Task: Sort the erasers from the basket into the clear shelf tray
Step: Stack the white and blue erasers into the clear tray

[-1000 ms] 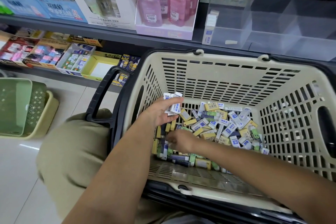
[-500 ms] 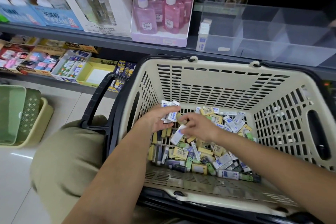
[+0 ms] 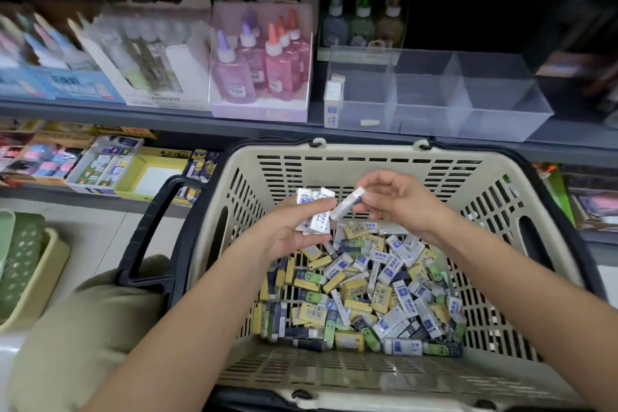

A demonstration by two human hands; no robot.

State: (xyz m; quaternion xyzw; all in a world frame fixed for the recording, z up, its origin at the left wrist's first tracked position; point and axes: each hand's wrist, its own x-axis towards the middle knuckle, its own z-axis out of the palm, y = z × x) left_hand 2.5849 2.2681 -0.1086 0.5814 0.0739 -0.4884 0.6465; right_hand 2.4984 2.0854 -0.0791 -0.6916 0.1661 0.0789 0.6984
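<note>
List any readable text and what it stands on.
None reads cleanly.
Blue box: large Chinese characters, blurred.
Loose erasers in the basket: blue labels, barcodes, too small.
Held erasers in the left hand: blue print, blurred.
Single eraser in the right hand: blurred.
Pink glue bottles: stickers, too small.

The left hand [image 3: 287,237] covers the low end of its stack [image 3: 314,211], so the count's anyone's guess, and the print on the eraser [image 3: 346,204] in the right hand [image 3: 398,201] is smeared. In the basket [image 3: 368,152], the pile [image 3: 368,294] has labels too small to read, and the near edge runs off the bottom. Far left, the shelf boxes [image 3: 67,77] blur and the green bins [image 3: 20,261] are cut off.
</note>
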